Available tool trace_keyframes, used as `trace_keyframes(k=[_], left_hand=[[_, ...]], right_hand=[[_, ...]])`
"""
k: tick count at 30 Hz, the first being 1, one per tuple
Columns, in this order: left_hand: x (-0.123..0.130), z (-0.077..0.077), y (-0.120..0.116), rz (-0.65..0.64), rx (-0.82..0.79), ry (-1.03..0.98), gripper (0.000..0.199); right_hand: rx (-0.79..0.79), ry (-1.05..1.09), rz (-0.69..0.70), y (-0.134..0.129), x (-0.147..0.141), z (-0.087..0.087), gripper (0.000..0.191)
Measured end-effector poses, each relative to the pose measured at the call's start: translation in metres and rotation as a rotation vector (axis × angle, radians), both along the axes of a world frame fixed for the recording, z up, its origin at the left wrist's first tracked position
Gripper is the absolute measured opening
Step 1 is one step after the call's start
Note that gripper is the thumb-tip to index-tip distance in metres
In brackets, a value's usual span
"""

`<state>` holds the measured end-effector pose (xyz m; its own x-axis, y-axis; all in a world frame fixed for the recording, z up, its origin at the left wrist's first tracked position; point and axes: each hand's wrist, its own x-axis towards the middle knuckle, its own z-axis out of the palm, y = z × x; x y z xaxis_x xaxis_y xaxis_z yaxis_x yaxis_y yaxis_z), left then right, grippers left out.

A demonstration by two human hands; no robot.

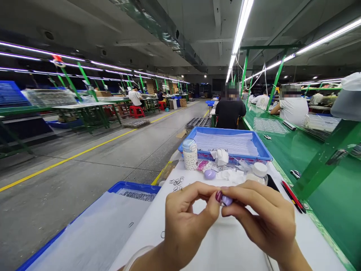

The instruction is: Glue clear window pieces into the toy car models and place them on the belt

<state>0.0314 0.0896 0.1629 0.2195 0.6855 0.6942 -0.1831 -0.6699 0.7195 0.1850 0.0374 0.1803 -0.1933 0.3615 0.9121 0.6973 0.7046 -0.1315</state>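
My left hand [188, 218] and my right hand [262, 214] meet over the white work surface [225, 244]. Between their fingertips is a small purple piece [226, 200], mostly hidden by the fingers, so its kind does not show. Both hands are closed in a pinch on it. Beyond them lies a rounded purple lump [209, 174]. Several thin dark rings [177, 182] are scattered to the left of my left hand. Behind my right hand stands a jar with a white lid [260, 169].
A spotted cup [190, 155] stands before a blue tray [265, 149] holding white sheets. Another blue-rimmed tray [84, 214] sits lower left. Red and black pens [293, 195] lie at right, near a green post [324, 162]. A person in black [229, 113] sits ahead.
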Motion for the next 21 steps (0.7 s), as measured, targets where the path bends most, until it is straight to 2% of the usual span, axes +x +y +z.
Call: trace_keyframes(k=[7, 14, 19, 21], left_hand=[[0.0, -0.001, 0.005, 0.028, -0.058, -0.046, 0.017], [-0.004, -0.007, 0.009, 0.17, 0.12, 0.047, 0.019], [-0.004, -0.004, 0.01, 0.141, 0.171, 0.068, 0.015], [-0.003, -0.003, 0.01, 0.167, 0.191, 0.076, 0.013]], right_hand=[[0.018, 0.103, -0.056, 0.006, -0.012, -0.012, 0.013], [0.098, 0.1, -0.051, 0.01, -0.014, -0.016, 0.013], [0.071, 0.075, -0.066, 0.009, -0.01, -0.014, 0.012], [0.053, 0.082, -0.046, 0.009, -0.01, -0.013, 0.011]])
